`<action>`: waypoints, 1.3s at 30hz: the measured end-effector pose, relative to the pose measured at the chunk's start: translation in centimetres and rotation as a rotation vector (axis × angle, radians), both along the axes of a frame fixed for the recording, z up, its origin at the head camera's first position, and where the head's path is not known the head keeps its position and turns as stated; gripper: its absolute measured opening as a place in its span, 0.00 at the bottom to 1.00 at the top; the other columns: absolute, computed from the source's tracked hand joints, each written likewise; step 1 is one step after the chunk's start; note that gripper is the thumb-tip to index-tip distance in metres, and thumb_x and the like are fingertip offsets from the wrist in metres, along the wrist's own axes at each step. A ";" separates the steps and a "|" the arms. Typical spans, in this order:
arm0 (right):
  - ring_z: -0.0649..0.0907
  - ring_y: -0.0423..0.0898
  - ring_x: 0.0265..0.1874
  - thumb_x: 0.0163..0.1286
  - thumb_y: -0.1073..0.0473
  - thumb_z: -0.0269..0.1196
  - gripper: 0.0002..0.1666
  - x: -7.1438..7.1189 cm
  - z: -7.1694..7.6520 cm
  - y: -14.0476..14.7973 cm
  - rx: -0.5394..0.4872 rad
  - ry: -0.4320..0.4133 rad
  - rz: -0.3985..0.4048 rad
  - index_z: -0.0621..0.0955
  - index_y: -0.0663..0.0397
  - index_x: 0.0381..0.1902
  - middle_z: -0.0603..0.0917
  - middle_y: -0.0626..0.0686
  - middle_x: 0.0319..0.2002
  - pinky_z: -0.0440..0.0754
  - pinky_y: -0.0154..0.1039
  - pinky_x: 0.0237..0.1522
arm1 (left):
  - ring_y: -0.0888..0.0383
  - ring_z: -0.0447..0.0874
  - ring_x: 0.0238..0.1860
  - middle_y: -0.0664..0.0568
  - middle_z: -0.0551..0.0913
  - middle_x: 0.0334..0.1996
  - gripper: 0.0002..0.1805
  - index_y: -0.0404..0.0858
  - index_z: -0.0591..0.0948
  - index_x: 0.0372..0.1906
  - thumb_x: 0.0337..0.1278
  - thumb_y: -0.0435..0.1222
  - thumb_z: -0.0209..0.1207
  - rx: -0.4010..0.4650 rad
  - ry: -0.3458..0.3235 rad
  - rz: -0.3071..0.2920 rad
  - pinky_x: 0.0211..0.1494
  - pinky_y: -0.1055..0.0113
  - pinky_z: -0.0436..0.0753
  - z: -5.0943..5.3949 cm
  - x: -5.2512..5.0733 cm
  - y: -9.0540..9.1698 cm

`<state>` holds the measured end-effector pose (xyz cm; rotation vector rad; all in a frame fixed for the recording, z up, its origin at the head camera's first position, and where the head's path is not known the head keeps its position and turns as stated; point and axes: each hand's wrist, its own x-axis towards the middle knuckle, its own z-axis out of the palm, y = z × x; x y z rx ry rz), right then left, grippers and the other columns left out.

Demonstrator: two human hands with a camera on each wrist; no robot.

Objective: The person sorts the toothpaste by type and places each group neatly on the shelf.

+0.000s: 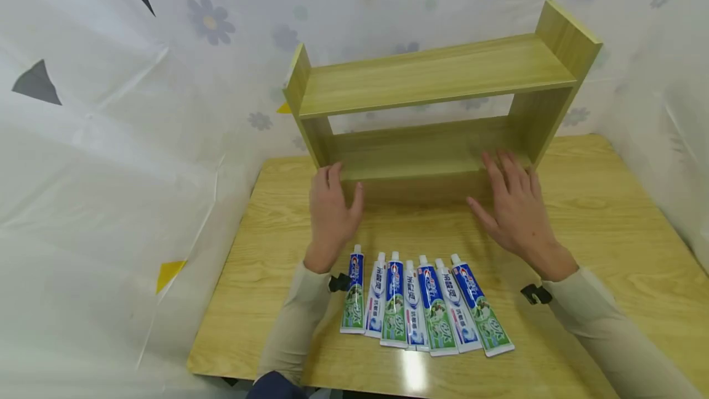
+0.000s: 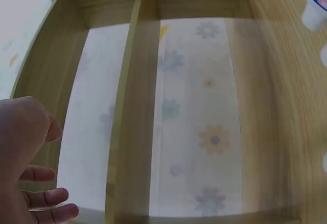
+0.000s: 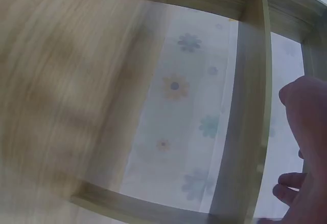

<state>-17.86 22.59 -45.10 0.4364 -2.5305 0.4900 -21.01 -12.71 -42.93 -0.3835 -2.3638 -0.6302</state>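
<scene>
A pale wooden two-tier rack [image 1: 437, 76] stands upright at the back of the table. My left hand [image 1: 332, 211] is in front of its lower left corner, fingers loosely extended and thumb apart. Near the lower right corner my right hand [image 1: 520, 220] has its fingers spread toward the lower board [image 1: 415, 148]. Both hands are free of any held object. Whether the fingertips touch the wood, I cannot tell. In the left wrist view the left hand [image 2: 23, 152] hangs relaxed before the rack; the right wrist view shows the right hand [image 3: 306, 137] likewise.
Several toothpaste tubes lie side by side between my forearms, caps toward the rack: blue-and-green ones [image 1: 436, 310] alternating with white ones [image 1: 457, 306]. The wooden table [image 1: 249, 276] ends at a front edge near me. Flower-patterned sheeting [image 1: 365, 11] hangs behind and beside it.
</scene>
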 end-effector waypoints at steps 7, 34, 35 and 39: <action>0.80 0.70 0.50 0.70 0.54 0.72 0.45 1.3 -1.5 0.1 -0.035 0.050 -0.015 0.70 0.68 0.78 0.80 0.74 0.55 0.80 0.66 0.50 | 0.43 0.76 0.41 0.37 0.78 0.43 0.20 0.28 0.75 0.53 0.75 0.43 0.61 0.091 -0.055 0.082 0.43 0.49 0.81 -1.5 -0.6 -2.3; 0.75 0.44 0.26 0.83 0.48 0.63 0.31 5.9 -6.6 -1.9 -0.048 -0.598 0.013 0.73 0.62 0.71 0.77 0.48 0.29 0.71 0.39 0.27 | 0.35 0.88 0.49 0.32 0.85 0.54 0.26 0.27 0.73 0.71 0.81 0.41 0.56 0.199 -0.450 0.039 0.48 0.41 0.88 -6.6 -1.0 -5.1; 0.74 0.43 0.25 0.83 0.48 0.63 0.31 6.1 -6.8 -1.9 -0.048 -0.600 0.014 0.73 0.62 0.72 0.76 0.48 0.28 0.70 0.38 0.26 | 0.34 0.88 0.50 0.32 0.85 0.54 0.26 0.27 0.74 0.70 0.81 0.40 0.56 0.208 -0.453 0.031 0.49 0.40 0.88 -6.6 -1.0 -5.1; 0.72 0.41 0.23 0.83 0.49 0.63 0.31 6.7 -7.1 -2.1 -0.053 -0.609 0.020 0.72 0.61 0.73 0.76 0.47 0.28 0.68 0.36 0.24 | 0.34 0.88 0.50 0.31 0.85 0.54 0.23 0.26 0.74 0.69 0.81 0.38 0.57 0.208 -0.455 0.023 0.50 0.39 0.88 -6.8 -0.9 -5.2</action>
